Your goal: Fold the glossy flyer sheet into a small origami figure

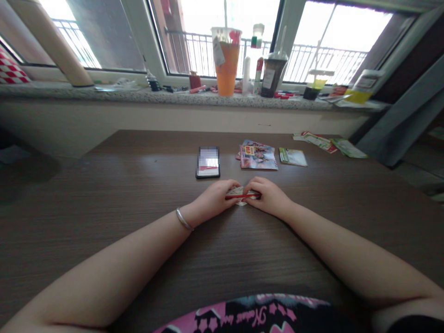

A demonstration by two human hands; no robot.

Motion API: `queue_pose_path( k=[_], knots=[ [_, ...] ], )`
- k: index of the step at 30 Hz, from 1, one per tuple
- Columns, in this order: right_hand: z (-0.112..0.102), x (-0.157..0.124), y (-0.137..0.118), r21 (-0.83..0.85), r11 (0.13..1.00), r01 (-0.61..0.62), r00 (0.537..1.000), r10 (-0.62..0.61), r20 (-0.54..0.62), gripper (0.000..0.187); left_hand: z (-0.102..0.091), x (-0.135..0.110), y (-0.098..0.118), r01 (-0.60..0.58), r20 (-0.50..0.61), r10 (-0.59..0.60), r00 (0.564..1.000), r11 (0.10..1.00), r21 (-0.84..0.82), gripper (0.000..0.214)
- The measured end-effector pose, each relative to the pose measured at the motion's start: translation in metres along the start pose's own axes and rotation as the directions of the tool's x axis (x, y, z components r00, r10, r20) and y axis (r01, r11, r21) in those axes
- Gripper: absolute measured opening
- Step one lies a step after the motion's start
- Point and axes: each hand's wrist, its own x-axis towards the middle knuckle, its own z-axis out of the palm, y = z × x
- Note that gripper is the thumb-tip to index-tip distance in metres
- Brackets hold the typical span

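Both hands meet over the middle of the table. Between them is a small folded piece of printed paper [237, 190], pale with a thin red edge [243, 196] running from hand to hand. My left hand [217, 194], a silver bangle on its wrist, pinches the paper's left end. At the right end my right hand [268, 195] grips it with thumb and fingers. The fingers cover both ends of the paper. Just beyond my left hand lies a phone [208, 163] with a lit, blurred screen. Colourful booklets [258, 156] lie beyond my right hand.
A small green-and-white packet [293, 157] lies right of the booklets. Further right are several printed paper strips [319, 142]. On the stone windowsill [138, 95] stand a tall orange drink cup [227, 64], a dark drink cup [273, 76] and several bottles. A grey curtain [398, 115] hangs at right.
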Motion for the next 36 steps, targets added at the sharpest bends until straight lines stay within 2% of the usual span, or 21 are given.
queue_pose_path(
  k=[5,11,18,23,29,36],
  knots=[
    [0.0,-0.001,-0.002,-0.032,0.999,0.025,0.999,-0.026,-0.023,0.007,-0.001,0.0,0.001,-0.02,-0.039,0.017,0.999,0.995,-0.093,0.019],
    [-0.003,0.0,0.001,-0.29,0.939,0.185,0.976,-0.209,-0.053,0.012,-0.002,0.001,-0.002,-0.164,-0.142,0.149,0.979,0.981,-0.102,0.014],
    [-0.006,-0.003,0.005,-0.466,0.851,0.242,0.959,-0.282,-0.018,0.02,-0.004,0.002,-0.006,-0.194,-0.192,0.179,0.965,0.979,-0.063,0.015],
    [-0.005,-0.003,0.006,-0.429,0.863,0.265,0.958,-0.288,0.013,0.02,-0.006,0.001,-0.01,-0.2,-0.12,0.196,0.973,0.979,-0.028,0.018],
    [-0.004,-0.002,0.007,-0.264,0.946,0.189,0.982,-0.186,0.035,0.011,-0.006,0.001,-0.01,-0.25,0.03,0.249,0.968,0.968,0.026,0.021],
    [-0.002,-0.002,0.005,-0.281,0.948,0.148,0.989,-0.145,0.033,0.012,-0.007,0.0,-0.008,-0.236,0.062,0.233,0.971,0.971,0.044,0.016]
  ],
)
